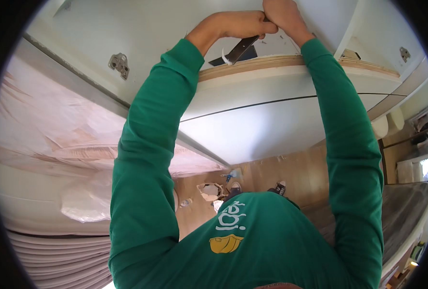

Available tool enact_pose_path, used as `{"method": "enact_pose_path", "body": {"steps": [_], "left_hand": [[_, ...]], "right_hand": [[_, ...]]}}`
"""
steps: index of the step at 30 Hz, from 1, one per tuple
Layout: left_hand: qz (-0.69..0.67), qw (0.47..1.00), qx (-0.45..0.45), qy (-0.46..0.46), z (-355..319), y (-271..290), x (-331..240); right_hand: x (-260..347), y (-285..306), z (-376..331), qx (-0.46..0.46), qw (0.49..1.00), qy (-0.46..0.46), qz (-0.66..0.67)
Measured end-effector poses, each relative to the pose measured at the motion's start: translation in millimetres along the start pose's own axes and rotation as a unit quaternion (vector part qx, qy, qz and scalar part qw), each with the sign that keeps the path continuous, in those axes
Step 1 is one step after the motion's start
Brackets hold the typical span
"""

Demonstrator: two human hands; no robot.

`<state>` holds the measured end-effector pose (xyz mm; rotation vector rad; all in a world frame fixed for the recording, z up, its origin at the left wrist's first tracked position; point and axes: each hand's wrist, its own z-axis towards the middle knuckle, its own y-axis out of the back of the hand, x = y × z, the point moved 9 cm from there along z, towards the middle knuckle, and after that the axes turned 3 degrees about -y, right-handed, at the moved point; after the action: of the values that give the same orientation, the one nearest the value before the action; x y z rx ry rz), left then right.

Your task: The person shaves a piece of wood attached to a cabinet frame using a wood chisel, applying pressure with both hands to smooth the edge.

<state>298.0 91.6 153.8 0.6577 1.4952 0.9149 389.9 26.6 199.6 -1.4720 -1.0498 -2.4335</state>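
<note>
Both my arms reach up into a white cabinet (166, 24) at the top of the view. My left hand (240, 24) is closed around a dark, flat, bar-like tool (242, 49), whose pale curved end hangs over the cabinet's wooden front edge (257, 65). I cannot make out the tool's exact kind. Right beside it, my right hand (285, 18) is curled with its fingers against the left hand. What it grips, if anything, is hidden. A dark flat patch (248, 53) shows behind the tool, and small crumbs lie around it.
Metal hinges (119, 65) sit on the cabinet's sides. White front panels (262, 125) drop below the wooden edge. Pinkish plastic sheeting (55, 111) covers things at left. On the wooden floor (291, 168), near my feet, stands an open bag (211, 191). A dark-topped surface (401, 212) lies at right.
</note>
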Motion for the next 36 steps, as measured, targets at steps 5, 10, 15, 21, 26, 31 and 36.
{"method": "enact_pose_path", "body": {"steps": [5, 10, 15, 21, 26, 31, 36], "left_hand": [[0.022, 0.999, 0.014, -0.019, 16.0, -8.0, 2.9], [-0.026, 0.999, 0.009, -0.017, -11.5, -10.7, -0.6], [0.009, 1.0, 0.005, 0.024, -53.4, 3.7, -16.7], [-0.077, 0.997, -0.018, 0.008, -21.7, 6.5, -29.1], [0.02, 0.997, -0.069, -0.021, -101.3, 24.0, -90.9], [-0.076, 0.984, -0.156, -0.029, -136.2, 28.9, -99.8], [-0.144, 0.973, -0.179, -0.04, -153.9, 24.8, -100.2]], "right_hand": [[-28.8, -5.7, 42.4, -0.094, 0.981, 0.12, -0.119], [-22.1, -41.0, 45.6, -0.003, 0.913, 0.309, -0.267], [-12.5, -47.0, 33.4, -0.024, 0.978, 0.182, -0.1], [-3.9, -11.7, 41.3, -0.061, 0.854, 0.398, -0.331], [-15.2, 64.6, 15.1, -0.149, 0.98, 0.057, 0.119], [57.1, 99.0, -37.5, -0.117, 0.977, 0.166, 0.071], [105.7, 100.6, -138.9, -0.023, 0.815, 0.477, -0.329]]}}
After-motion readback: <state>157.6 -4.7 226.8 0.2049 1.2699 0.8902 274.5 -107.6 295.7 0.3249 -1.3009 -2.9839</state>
